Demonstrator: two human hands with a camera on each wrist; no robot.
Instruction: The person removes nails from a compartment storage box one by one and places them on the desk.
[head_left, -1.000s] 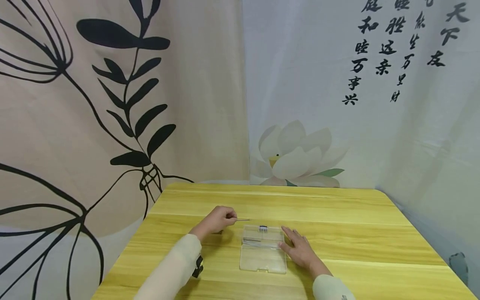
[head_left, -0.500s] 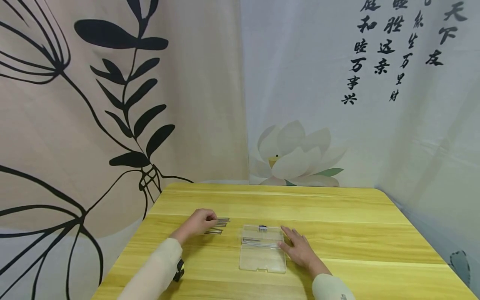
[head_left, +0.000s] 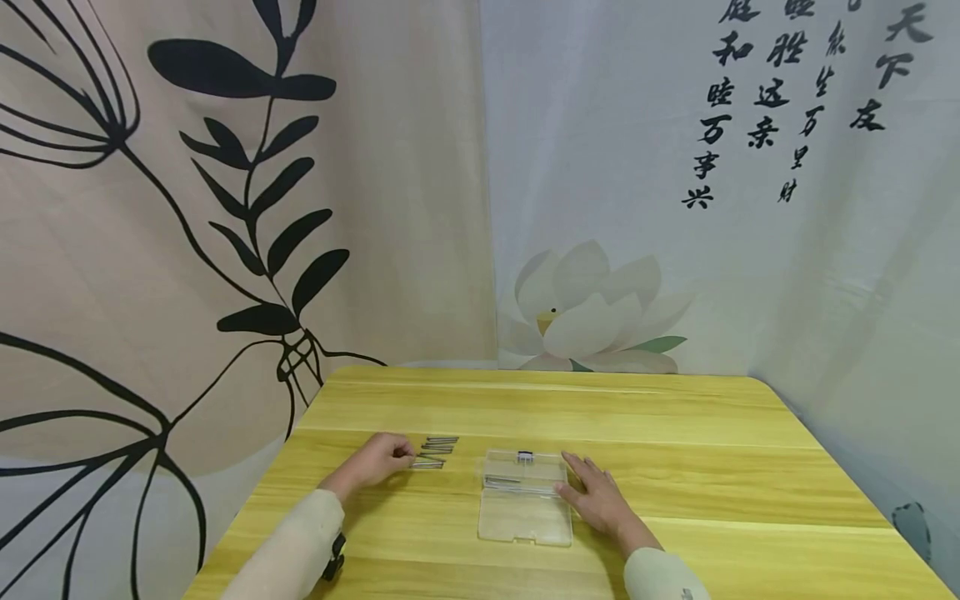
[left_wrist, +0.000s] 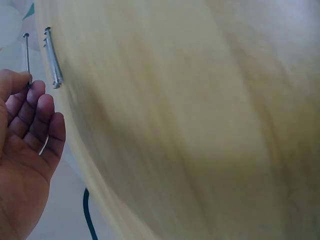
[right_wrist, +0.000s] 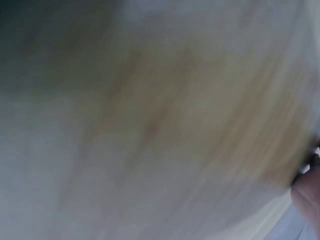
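Note:
In the head view my left hand (head_left: 378,457) is at the left of the table and pinches a thin metal nail (left_wrist: 27,57) between thumb and index finger. The nail's head points away from the hand in the left wrist view. Several similar nails (head_left: 441,440) lie side by side just beyond the fingertips. A clear plastic box (head_left: 525,518) lies open in the middle, with a few thin metal nails (head_left: 502,479) in its far half. My right hand (head_left: 598,498) rests with straight fingers along the box's right edge. Only a fingertip (right_wrist: 306,195) shows in the blurred right wrist view.
The wood-grain table (head_left: 712,467) stretches out on both sides of the box. Behind it hangs a printed curtain (head_left: 420,208). A black strapped device (head_left: 334,557) sits under the left sleeve.
My left hand, earlier holding a thin rod near the box's far left corner, has moved left and towards me, uncovering the row of nails. My right hand and the box stay put.

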